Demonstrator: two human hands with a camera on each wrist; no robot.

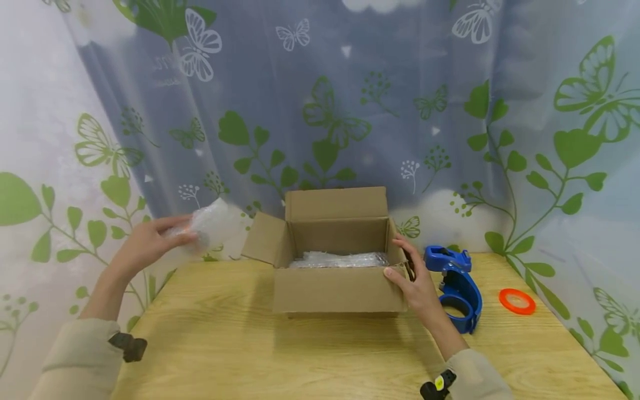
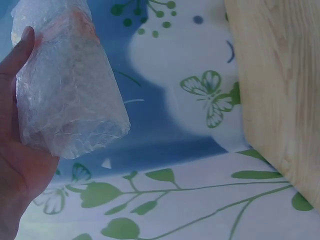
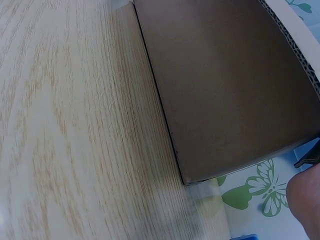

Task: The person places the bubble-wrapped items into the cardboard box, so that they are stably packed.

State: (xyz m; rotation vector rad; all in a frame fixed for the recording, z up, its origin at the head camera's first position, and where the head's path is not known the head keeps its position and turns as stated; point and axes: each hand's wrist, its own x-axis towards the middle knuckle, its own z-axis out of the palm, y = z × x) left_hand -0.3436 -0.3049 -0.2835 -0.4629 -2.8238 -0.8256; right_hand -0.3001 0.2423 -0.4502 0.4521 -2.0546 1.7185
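My left hand (image 1: 142, 244) holds a bubble-wrapped bundle (image 2: 70, 85) up in the air, left of the box. A reddish-orange band shows around the bundle in the left wrist view; what lies inside the wrap is hidden. An open cardboard box (image 1: 340, 291) stands on the table, its back flap raised and its left flap spread outward. Clear bubble wrap (image 1: 345, 259) lies inside it. At the box's right front corner my right hand (image 1: 417, 280) grips the side, thumb on the front wall. Part of that hand (image 3: 305, 200) shows at the right wrist view's edge.
A blue tape dispenser (image 1: 467, 294) sits on the wooden table (image 1: 210, 344), just right of my right hand. Farther right lies a roll of orange-red tape (image 1: 517, 301). Behind the table hangs a printed curtain (image 1: 400, 66) with butterflies and leaves.
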